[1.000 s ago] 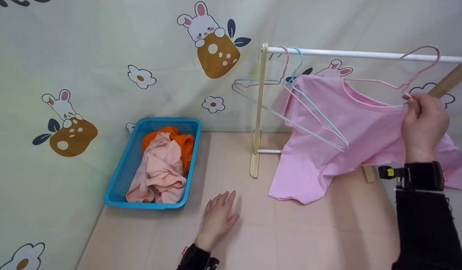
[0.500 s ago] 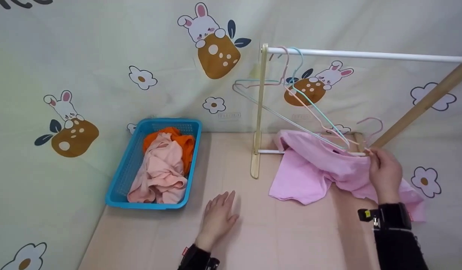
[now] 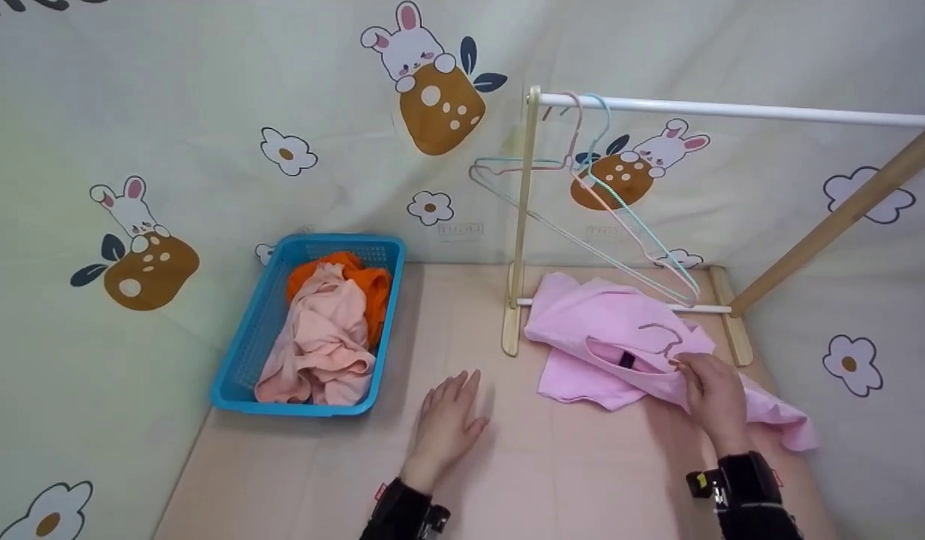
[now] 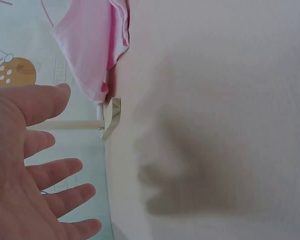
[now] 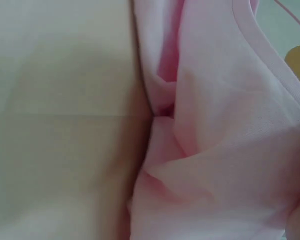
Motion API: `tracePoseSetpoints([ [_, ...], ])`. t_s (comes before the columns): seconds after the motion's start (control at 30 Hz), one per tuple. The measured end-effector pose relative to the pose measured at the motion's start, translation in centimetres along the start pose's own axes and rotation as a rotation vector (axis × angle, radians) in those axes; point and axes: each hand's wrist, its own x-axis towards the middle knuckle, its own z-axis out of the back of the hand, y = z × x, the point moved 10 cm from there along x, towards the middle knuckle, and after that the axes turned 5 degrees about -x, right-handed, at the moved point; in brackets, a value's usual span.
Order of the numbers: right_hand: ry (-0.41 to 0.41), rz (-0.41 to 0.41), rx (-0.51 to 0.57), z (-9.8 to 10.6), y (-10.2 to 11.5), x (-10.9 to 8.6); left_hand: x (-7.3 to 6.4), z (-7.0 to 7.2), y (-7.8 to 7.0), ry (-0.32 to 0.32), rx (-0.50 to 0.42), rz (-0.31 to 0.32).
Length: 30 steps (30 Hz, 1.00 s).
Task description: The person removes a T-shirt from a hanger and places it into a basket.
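Observation:
A pink T-shirt (image 3: 582, 319) lies slumped and folded over the low front of the rack, its neckline facing up with a dark label inside. Out of that neckline rises the hook of a pink clothes hanger (image 3: 677, 339); the rest of the hanger is hidden in the shirt. My right hand (image 3: 713, 401) pinches the hanger at the base of the hook. Folds of the shirt (image 5: 230, 125) fill much of the right wrist view. My left hand (image 3: 448, 426) hovers low over the table with its fingers spread, holding nothing, as the left wrist view shows too.
A wooden rack with a white rail (image 3: 732, 110) stands at the back right. On its left end hang a pink hanger (image 3: 627, 236) and a light blue hanger (image 3: 642, 217). The blue basket (image 3: 233, 360) at left contains a peach garment (image 3: 319, 330) and an orange garment (image 3: 376, 289).
My right hand has brought the hanger and T-shirt down off the rail and leftward to the table. The shirt has collapsed into folds. My left hand has barely shifted.

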Motion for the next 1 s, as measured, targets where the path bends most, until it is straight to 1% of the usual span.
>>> tracePoseSetpoints([
  [0.1, 0.021, -0.001, -0.003, -0.7, 0.2, -0.6, 0.2, -0.3, -0.3, 0.006, -0.001, -0.001],
  [0.2, 0.030, 0.030, -0.004, -1.1, 0.9, -0.8, 0.6, -0.5, -0.7, 0.000, -0.005, -0.018],
  [0.3, 0.029, 0.068, 0.011, -1.5, 2.0, -0.7, 1.2, -0.3, -1.4, -0.032, -0.002, -0.049],
  [0.4, 0.038, 0.102, 0.046, -1.9, 3.1, -0.4, 1.9, 0.2, -2.2, -0.098, -0.007, -0.089],
  [0.5, 0.038, 0.134, 0.089, -2.3, 4.2, -0.1, 2.5, 0.8, -2.9, -0.184, -0.019, -0.128],
  [0.57, 0.024, 0.161, 0.112, -2.3, 5.0, 0.0, 2.9, 1.1, -3.3, -0.233, -0.025, -0.151],
  [0.67, 0.013, 0.188, 0.161, -2.3, 5.9, 0.1, 3.2, 1.5, -3.7, -0.276, -0.035, -0.174],
  [0.73, 0.020, 0.199, 0.203, -2.4, 6.5, 0.1, 3.3, 1.7, -3.9, -0.293, -0.046, -0.195],
  [0.8, 0.041, 0.189, 0.247, -2.6, 6.9, 0.2, 3.2, 1.9, -4.0, -0.315, -0.052, -0.217],
  [0.9, 0.074, 0.171, 0.299, -3.2, 7.3, 0.3, 2.9, 2.5, -4.0, -0.378, -0.070, -0.256],
  [1.0, 0.125, 0.151, 0.328, -4.0, 7.4, 0.2, 2.5, 3.4, -3.7, -0.458, -0.096, -0.271],
])
